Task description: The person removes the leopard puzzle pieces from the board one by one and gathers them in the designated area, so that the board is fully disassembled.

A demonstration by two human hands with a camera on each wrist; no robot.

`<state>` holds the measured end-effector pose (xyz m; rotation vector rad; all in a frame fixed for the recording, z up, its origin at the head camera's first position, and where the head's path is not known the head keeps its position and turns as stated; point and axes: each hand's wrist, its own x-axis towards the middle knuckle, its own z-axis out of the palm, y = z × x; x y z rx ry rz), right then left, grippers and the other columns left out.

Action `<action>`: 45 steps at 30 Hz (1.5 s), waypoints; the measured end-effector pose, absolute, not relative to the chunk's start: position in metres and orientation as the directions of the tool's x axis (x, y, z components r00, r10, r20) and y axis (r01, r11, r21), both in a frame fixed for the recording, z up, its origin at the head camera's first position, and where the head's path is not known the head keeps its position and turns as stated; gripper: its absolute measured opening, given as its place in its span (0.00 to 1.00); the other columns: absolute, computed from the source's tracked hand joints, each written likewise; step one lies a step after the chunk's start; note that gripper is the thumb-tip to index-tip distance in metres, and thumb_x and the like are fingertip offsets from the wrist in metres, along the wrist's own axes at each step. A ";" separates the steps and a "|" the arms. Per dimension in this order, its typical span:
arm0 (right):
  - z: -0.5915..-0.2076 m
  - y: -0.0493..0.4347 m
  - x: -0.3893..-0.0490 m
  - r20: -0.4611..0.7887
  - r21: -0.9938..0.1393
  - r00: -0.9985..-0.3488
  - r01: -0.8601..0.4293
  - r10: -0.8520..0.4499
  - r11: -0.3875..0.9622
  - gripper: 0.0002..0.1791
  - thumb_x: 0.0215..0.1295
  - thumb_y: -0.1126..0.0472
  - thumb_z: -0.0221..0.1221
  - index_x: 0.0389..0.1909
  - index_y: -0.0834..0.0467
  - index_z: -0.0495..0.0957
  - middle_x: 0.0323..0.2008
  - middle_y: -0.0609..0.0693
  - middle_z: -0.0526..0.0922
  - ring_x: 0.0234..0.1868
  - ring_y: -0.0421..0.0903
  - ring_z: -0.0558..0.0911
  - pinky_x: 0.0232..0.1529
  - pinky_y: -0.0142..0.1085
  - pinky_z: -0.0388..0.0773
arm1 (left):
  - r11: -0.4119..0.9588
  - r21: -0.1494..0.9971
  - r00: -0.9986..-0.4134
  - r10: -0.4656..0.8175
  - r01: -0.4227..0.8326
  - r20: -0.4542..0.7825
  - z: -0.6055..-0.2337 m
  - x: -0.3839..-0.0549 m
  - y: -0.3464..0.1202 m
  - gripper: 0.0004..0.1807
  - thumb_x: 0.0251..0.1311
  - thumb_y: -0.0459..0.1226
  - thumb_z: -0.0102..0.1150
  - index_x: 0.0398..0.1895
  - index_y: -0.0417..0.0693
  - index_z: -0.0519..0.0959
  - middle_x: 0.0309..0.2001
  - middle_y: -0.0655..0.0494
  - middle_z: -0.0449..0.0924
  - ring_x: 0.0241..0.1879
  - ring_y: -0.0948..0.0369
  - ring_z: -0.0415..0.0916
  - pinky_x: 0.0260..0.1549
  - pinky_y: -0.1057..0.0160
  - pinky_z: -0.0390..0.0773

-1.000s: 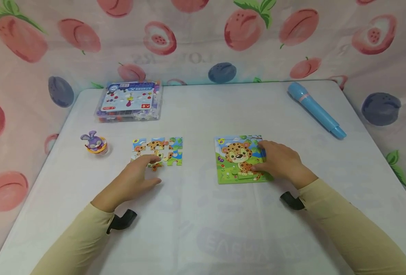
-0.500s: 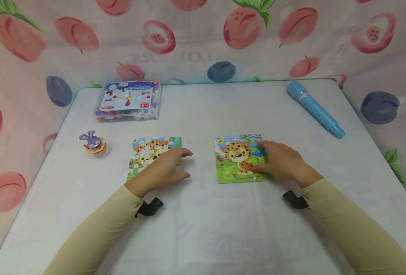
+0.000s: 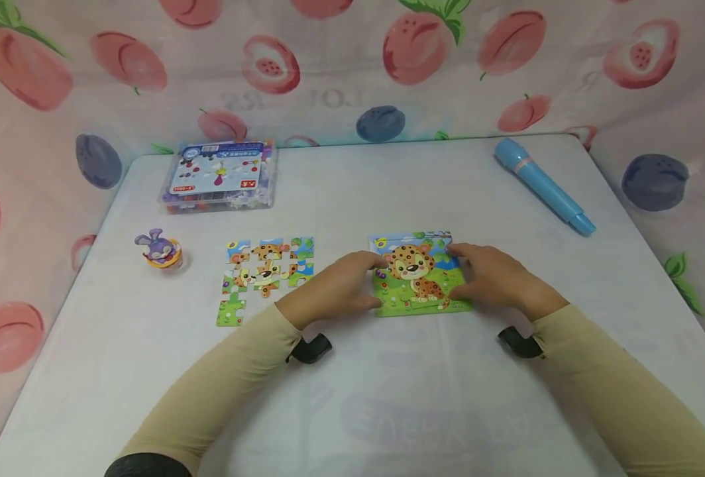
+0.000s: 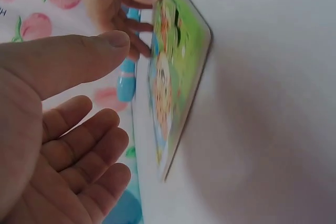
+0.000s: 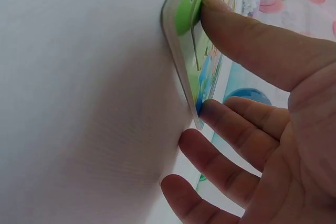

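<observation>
A square leopard jigsaw board (image 3: 415,275) lies flat on the table between my hands. My right hand (image 3: 492,278) is at its right side, thumb (image 5: 231,22) on the picture and index finger right at the board's edge. In the left wrist view, a puzzle piece by that thumb has one edge raised from the board. My left hand (image 3: 337,288) is at the board's left edge, thumb and fingers apart and nothing between them. Left of it lie loose jigsaw pieces (image 3: 231,310), set out in rows with gaps and showing parts of a leopard.
A clear plastic box (image 3: 218,175) with a printed label stands at the back left. In front of it is a small purple rabbit figure (image 3: 160,248). A blue microphone-shaped toy (image 3: 543,185) lies at the back right. Fruit-patterned cloth (image 3: 328,46) hangs behind the white table.
My left hand has moved right, from over the loose pieces to the board's left edge, uncovering the pieces. My right hand has stayed at the board's right side.
</observation>
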<state>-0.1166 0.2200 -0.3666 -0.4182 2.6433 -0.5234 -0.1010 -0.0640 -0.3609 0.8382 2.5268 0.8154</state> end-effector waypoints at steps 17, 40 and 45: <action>-0.367 0.221 -0.119 -0.326 -0.422 -0.867 -0.222 -0.376 0.879 0.47 0.57 0.53 0.73 0.73 0.66 0.62 0.68 0.67 0.69 0.69 0.66 0.65 0.66 0.62 0.60 | 0.636 0.635 -0.727 0.666 0.439 -0.164 -0.382 -0.110 -0.011 0.35 0.57 0.41 0.73 0.66 0.40 0.71 0.62 0.51 0.76 0.63 0.57 0.69 0.64 0.64 0.65; -0.366 0.219 -0.119 -0.324 -0.416 -0.872 -0.216 -0.366 0.883 0.48 0.56 0.54 0.73 0.73 0.67 0.62 0.66 0.68 0.70 0.68 0.66 0.66 0.65 0.61 0.62 | 0.663 0.586 -0.718 0.670 0.466 -0.187 -0.386 -0.117 -0.001 0.26 0.60 0.35 0.66 0.62 0.40 0.73 0.58 0.50 0.77 0.58 0.56 0.70 0.59 0.62 0.69; -0.366 0.219 -0.118 -0.330 -0.415 -0.873 -0.206 -0.358 0.886 0.48 0.56 0.54 0.73 0.73 0.67 0.62 0.66 0.68 0.70 0.68 0.66 0.66 0.66 0.61 0.62 | 0.674 0.579 -0.722 0.663 0.459 -0.198 -0.385 -0.117 -0.002 0.27 0.60 0.35 0.67 0.63 0.41 0.74 0.58 0.50 0.77 0.59 0.55 0.70 0.60 0.61 0.68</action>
